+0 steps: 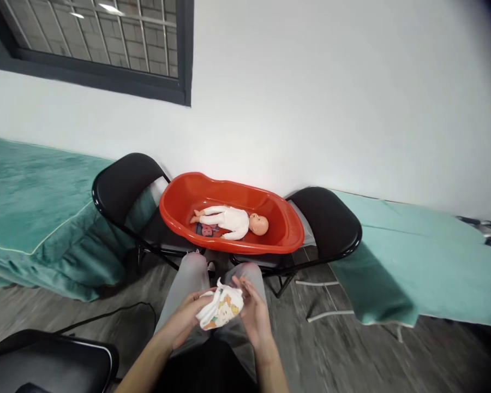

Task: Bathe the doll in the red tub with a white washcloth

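Above my lap, my left hand (186, 316) is closed on the left side of a small folded white cloth (223, 312) with a colourful cartoon print. I cannot make out exactly what kind of cloth item it is. At its right edge my right hand (253, 314) is open, its fingers spread and slightly blurred. Beyond my knees stands a red baby bathtub (286, 229). Inside it a baby doll (233, 219) in white clothing lies on its back, head to the right and bare feet to the left.
Two black folding chairs (337, 224) support the tub against the white wall. A bed with a green cover (36, 191) is at the left, and a table with a pale green cloth (425, 256) at the right. Another black chair (45, 363) stands at lower left, near a cable (106, 314).
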Action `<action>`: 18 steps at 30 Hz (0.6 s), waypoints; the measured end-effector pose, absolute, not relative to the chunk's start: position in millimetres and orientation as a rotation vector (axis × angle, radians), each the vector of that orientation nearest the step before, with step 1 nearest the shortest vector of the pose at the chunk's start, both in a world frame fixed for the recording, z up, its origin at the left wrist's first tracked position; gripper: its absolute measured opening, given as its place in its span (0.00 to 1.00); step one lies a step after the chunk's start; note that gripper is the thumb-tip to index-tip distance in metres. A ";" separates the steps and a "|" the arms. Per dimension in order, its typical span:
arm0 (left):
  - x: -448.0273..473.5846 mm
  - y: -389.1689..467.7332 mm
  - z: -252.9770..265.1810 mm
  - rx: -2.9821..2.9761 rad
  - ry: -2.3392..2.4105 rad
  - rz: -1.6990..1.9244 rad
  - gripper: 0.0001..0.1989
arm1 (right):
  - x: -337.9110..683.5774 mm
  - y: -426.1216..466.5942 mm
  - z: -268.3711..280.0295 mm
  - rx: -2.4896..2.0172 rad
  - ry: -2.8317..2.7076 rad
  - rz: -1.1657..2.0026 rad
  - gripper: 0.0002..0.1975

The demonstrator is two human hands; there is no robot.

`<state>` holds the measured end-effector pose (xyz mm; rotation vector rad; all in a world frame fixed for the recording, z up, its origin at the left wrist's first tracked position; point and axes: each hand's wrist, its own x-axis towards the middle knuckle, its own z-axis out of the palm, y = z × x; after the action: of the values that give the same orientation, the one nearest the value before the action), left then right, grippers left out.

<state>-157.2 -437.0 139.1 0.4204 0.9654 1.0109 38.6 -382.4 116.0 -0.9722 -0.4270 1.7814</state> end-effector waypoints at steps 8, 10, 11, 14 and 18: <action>-164.5 -431.6 169.3 0.812 1.201 1.266 0.35 | 21.9 -395.6 126.5 -1.029 -0.659 1.857 0.33; -166.8 -434.6 175.5 0.949 1.272 1.240 0.33 | 11.6 -400.2 127.8 -0.924 -0.666 1.941 0.37; -167.8 -436.7 178.4 1.016 1.306 1.219 0.32 | 5.7 -402.6 126.6 -0.868 -0.662 1.984 0.38; -170.5 -443.1 185.6 1.175 1.388 1.141 0.29 | -9.1 -408.4 120.9 -0.773 -0.624 2.050 0.41; -175.8 -445.8 190.0 1.204 1.470 1.078 0.32 | -10.2 -408.8 119.5 -0.783 -0.553 2.050 0.47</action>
<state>-175.8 -445.8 190.0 1.2041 1.4704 1.0781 -10.2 -408.8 119.5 -0.7833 -0.5531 2.0496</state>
